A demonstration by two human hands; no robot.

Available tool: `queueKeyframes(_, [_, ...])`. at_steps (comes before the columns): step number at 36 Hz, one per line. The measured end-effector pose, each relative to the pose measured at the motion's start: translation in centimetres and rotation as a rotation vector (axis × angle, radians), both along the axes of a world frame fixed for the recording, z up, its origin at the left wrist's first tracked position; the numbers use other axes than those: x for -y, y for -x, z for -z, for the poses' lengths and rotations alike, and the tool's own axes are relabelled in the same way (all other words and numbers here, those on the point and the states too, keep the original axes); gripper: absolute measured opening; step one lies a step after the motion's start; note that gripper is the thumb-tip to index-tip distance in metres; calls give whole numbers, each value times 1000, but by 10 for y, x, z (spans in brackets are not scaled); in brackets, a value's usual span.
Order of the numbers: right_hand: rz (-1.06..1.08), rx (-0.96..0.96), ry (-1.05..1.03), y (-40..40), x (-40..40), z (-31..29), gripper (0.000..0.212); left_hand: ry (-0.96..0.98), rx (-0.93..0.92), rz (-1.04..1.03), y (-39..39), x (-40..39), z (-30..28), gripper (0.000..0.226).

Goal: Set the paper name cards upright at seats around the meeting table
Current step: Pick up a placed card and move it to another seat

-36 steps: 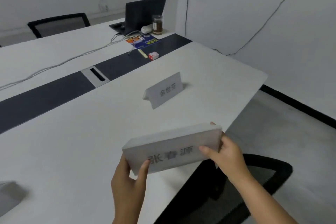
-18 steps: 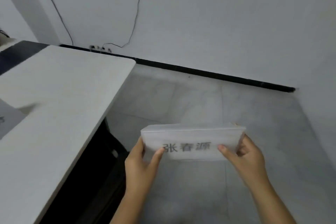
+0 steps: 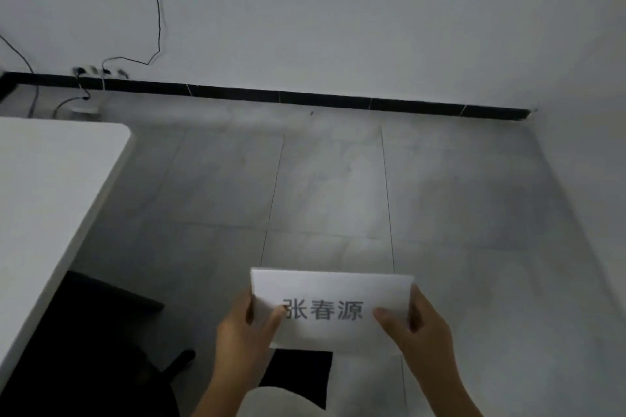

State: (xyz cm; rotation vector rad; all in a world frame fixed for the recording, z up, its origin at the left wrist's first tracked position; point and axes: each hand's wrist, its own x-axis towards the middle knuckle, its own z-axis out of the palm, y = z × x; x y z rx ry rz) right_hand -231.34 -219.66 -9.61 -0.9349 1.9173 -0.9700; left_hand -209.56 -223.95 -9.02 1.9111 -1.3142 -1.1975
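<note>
Card: a white folded paper name card (image 3: 333,310) with three dark printed characters sits low in the frame, just right of centre, held in the air over the floor, printed face toward the camera.
Left hand: the left hand (image 3: 244,332) pinches the card's left edge, thumb on the printed face beside the first character, fingers tucked behind.
Right hand: the right hand (image 3: 415,328) pinches the right edge the same way, thumb on the front, fingers curled round the back.
Table: the white rounded-corner meeting table (image 3: 50,186) fills the left edge of the frame, well apart from the card.
Under the table: a black shape (image 3: 101,342) at lower left, possibly a chair, too dark to tell.
Floor: grey tiles (image 3: 338,186) across the middle.
Wall: a black skirting strip (image 3: 305,96) runs across the upper frame; thin black cables (image 3: 157,10) hang down to wall sockets (image 3: 98,71) at upper left.
</note>
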Motion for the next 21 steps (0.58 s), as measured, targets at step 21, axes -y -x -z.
queueKeyframes(21, [-227,-22,23,6,497,-32,65,227,-93,-274,2,445,-8,38])
